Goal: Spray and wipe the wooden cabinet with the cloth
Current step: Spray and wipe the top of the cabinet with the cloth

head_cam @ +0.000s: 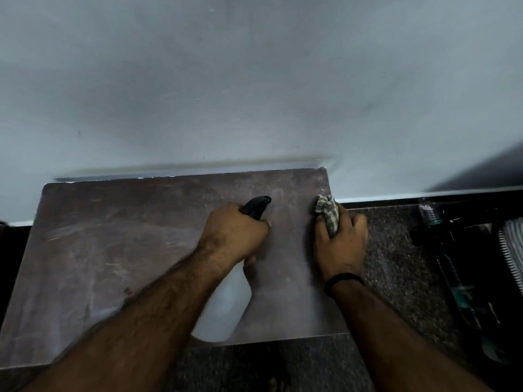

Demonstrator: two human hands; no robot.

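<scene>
Our left hand (236, 232) grips the spray bottle (226, 301); our right hand (341, 241) clutches the cloth (328, 212) at the cabinet (113, 250) edge. Wiping there, the cloth could slip off the side.

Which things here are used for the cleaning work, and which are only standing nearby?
In use: spray bottle in left hand; checked cloth in right hand; wooden cabinet top.
Nearby only: clear bottle, dark items on floor.
</scene>
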